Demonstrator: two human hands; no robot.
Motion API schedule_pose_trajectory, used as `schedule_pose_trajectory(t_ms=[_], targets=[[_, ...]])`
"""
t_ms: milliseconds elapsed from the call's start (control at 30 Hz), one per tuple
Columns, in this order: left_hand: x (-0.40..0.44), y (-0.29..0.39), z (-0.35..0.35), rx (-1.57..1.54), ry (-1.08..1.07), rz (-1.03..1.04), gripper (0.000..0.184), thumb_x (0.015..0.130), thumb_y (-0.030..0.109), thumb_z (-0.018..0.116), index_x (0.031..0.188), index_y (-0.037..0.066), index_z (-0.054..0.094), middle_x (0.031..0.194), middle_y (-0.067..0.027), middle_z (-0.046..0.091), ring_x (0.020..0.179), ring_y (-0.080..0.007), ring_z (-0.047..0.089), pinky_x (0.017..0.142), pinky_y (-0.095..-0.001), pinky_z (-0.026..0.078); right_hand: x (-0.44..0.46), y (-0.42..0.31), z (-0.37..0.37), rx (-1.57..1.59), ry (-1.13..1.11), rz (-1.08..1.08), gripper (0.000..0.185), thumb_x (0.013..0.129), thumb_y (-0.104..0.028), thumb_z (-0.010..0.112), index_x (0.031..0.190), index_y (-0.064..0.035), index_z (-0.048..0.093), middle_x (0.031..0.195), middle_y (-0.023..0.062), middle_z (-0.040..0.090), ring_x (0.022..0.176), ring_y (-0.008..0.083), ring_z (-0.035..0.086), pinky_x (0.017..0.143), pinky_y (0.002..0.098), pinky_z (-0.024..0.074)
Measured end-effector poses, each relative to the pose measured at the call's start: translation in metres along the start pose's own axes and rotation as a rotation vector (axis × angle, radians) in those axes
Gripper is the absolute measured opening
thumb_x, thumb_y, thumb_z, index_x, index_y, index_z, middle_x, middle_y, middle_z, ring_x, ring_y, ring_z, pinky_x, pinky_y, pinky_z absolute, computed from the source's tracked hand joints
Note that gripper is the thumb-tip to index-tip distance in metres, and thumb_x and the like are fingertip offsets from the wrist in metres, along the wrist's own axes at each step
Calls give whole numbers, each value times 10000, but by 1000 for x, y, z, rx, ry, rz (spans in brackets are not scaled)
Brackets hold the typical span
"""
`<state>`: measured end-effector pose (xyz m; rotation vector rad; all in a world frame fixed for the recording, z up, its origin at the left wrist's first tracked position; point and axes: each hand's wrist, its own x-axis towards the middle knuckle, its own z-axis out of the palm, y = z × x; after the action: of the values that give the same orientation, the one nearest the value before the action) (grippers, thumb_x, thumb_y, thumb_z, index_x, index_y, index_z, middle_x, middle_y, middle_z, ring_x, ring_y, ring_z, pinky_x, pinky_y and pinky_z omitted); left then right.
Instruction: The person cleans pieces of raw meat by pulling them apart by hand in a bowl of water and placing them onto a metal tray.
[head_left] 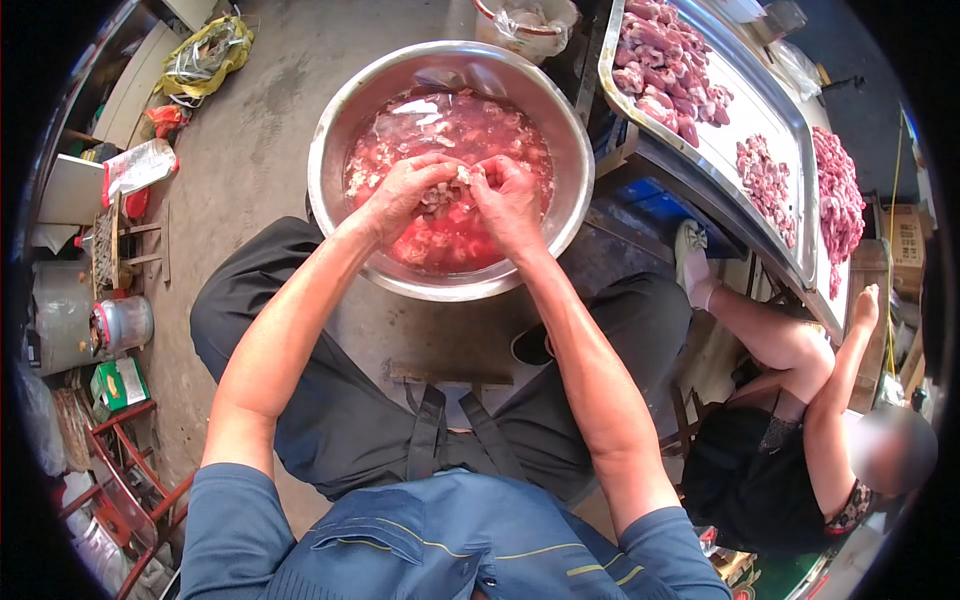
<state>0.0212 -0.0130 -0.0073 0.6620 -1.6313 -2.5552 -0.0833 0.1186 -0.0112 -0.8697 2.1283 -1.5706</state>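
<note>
A large steel basin (330, 165) holds reddish water with pale and red pieces of meat floating in it. Over its middle, my left hand (415, 190) and my right hand (508, 203) come together, fingers pinched. Between their fingertips is a small pale piece of meat (466, 176), gripped from both sides. More greyish pieces (438, 200) show just below the fingers, in or at the water. Both hands are above the water surface, near each other.
At the right, a metal tray (785, 100) bears dark red meat (665, 65) and smaller pieces (765, 185); more meat (838, 190) lies beyond its edge. A seated person (770, 460) is at the lower right. A bucket (545, 40) stands behind the basin.
</note>
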Motion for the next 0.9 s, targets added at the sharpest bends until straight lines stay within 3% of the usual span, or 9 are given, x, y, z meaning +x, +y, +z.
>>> schedule_pose_trajectory(t_ms=[167, 233, 300, 467, 500, 567, 633, 700, 900], targets=[[7, -8, -9, 41, 43, 15, 192, 896, 126, 604, 1062, 32, 624, 839, 21, 615, 681, -41, 536, 599, -192, 429, 0, 1, -1, -51, 42, -31, 124, 802, -123, 647, 850, -9, 655, 681, 124, 652, 610, 180, 639, 572, 334, 490], [10, -10, -7, 55, 145, 112, 218, 848, 107, 618, 1056, 43, 600, 780, 13, 612, 599, -41, 508, 518, -177, 377, 0, 0, -3, -56, 52, -4, 130, 799, -133, 649, 844, -11, 656, 670, 121, 648, 615, 185, 640, 582, 338, 492], [9, -9, -5, 85, 175, 141, 217, 846, 103, 621, 1054, 47, 598, 787, 12, 612, 616, -40, 512, 532, -177, 391, 1, 0, -4, -61, 60, 24, 136, 795, -143, 651, 838, -14, 657, 659, 118, 643, 620, 190, 642, 592, 342, 494], [5, 0, -5, 199, 207, 223, 194, 844, 112, 633, 1027, 54, 600, 807, 9, 612, 678, -44, 533, 582, -186, 432, -3, -13, -7, -72, -100, -41, 431, 742, -189, 684, 1124, -6, 606, 995, 160, 653, 768, 240, 665, 709, 358, 521], [5, 3, -6, 237, 170, 231, 175, 844, 121, 639, 1003, 57, 605, 806, 7, 609, 692, -47, 538, 592, -194, 440, -2, -8, -6, -72, -100, -41, 431, 742, -189, 684, 1124, -6, 606, 995, 160, 653, 768, 240, 665, 709, 358, 521], [4, 7, -6, 275, 132, 237, 157, 843, 131, 645, 979, 59, 610, 805, 6, 606, 707, -51, 543, 603, -201, 448, -1, 3, -1, -216, -152, -348, 581, 719, -220, 698, 1233, -2, 539, 1127, 172, 608, 840, 301, 662, 769, 397, 521], [1, 13, -2, 410, 56, 200, 123, 847, 147, 647, 927, 59, 616, 791, 7, 598, 699, -53, 542, 596, -209, 446, -6, -2, 1, -219, -121, -356, 477, 746, -219, 669, 1166, -12, 580, 1035, 177, 635, 871, 348, 653, 787, 427, 511], [-3, 19, 0, 453, 39, 157, 113, 853, 150, 639, 912, 56, 616, 785, 5, 597, 691, -52, 539, 588, -212, 442, -7, -4, -2, -171, -233, -156, 333, 781, -201, 634, 1061, -21, 610, 932, 189, 649, 869, 361, 646, 774, 440, 507], [-2, 13, -3, 441, 1, 106, 119, 869, 175, 626, 900, 61, 613, 761, 13, 588, 656, -53, 529, 558, -210, 419, -9, -6, -5, -367, -274, -208, 170, 854, -175, 577, 905, -13, 592, 869, 209, 642, 860, 389, 621, 734, 485, 486]])
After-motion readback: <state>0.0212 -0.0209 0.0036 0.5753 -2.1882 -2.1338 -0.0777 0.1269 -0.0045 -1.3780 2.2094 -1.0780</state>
